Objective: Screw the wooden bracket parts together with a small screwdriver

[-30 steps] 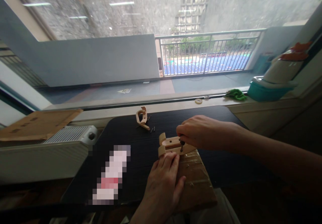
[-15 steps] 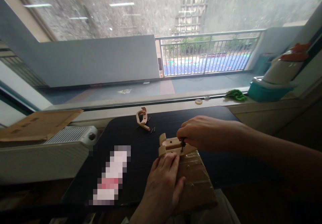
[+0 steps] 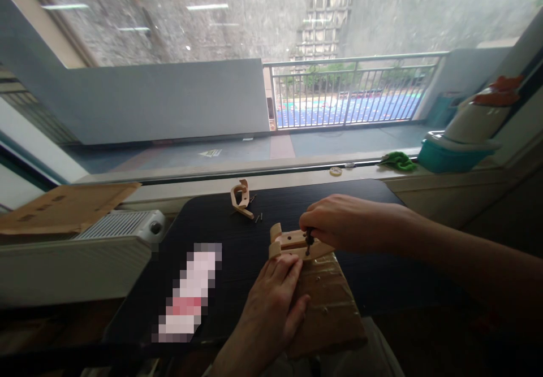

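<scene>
A pale wooden part (image 3: 289, 238) with two raised rounded blocks at its left end lies on a brown tape-covered board (image 3: 328, 309). My right hand (image 3: 328, 216) is closed around a short dark screwdriver-like tool (image 3: 309, 242). The tool's tip meets the near strip of the wooden part; my fist hides its top. Stretched out over the board, my left hand (image 3: 275, 292) lies with its fingertips against the near edge of the wooden part and its thumb apart on the board.
The board rests at the front edge of a black table (image 3: 237, 264). Behind the hands are a curved wooden piece (image 3: 241, 199) and small screws (image 3: 258, 217). A blurred-out pinkish item (image 3: 189, 292) lies left. The windowsill holds a green cloth (image 3: 399, 161) and a teal container (image 3: 456, 152).
Both hands keep nearly the same places, with the tool still upright on the wooden part. The whole view has shifted very slightly.
</scene>
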`<state>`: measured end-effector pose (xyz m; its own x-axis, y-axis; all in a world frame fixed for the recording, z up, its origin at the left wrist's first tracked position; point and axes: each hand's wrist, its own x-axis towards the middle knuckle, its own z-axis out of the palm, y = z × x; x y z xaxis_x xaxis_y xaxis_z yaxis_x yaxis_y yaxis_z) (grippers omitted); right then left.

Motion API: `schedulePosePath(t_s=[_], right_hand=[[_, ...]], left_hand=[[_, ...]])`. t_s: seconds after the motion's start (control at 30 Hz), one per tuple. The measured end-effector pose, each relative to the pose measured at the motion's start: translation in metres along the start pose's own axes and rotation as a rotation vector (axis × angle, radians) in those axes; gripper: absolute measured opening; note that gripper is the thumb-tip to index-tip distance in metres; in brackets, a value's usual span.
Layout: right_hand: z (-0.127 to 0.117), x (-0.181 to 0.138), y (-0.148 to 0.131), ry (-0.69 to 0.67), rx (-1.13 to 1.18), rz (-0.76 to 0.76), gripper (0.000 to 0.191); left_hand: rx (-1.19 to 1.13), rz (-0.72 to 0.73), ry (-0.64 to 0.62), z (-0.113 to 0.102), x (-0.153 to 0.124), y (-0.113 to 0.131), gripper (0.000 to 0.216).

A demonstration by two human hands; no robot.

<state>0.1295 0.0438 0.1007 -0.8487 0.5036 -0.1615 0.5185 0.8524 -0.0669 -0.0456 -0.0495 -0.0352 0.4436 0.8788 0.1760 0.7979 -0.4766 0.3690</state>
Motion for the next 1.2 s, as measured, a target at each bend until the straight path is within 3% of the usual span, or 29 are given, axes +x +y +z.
schedulePosePath(t_s=[0.17,0.37,0.63,1.2], right_hand=[[0.002,0.002,-0.001,0.03,-0.026,-0.019,0.02],[-0.004,0.002,-0.004,-0.009,-0.062,0.087,0.022],[-0.005,0.001,-0.002,-0.021,-0.045,-0.015,0.018],[0.001,0.003,0.0,0.04,-0.055,0.019,0.016]], left_hand=[[0.021,-0.014,0.007,0.0,0.001,0.003,0.049],[0.087,-0.039,-0.017,-0.002,0.002,0.009,0.05],[0.104,-0.176,0.019,0.005,0.007,0.021,0.05],[0.134,-0.168,0.049,0.009,0.007,0.022,0.05]])
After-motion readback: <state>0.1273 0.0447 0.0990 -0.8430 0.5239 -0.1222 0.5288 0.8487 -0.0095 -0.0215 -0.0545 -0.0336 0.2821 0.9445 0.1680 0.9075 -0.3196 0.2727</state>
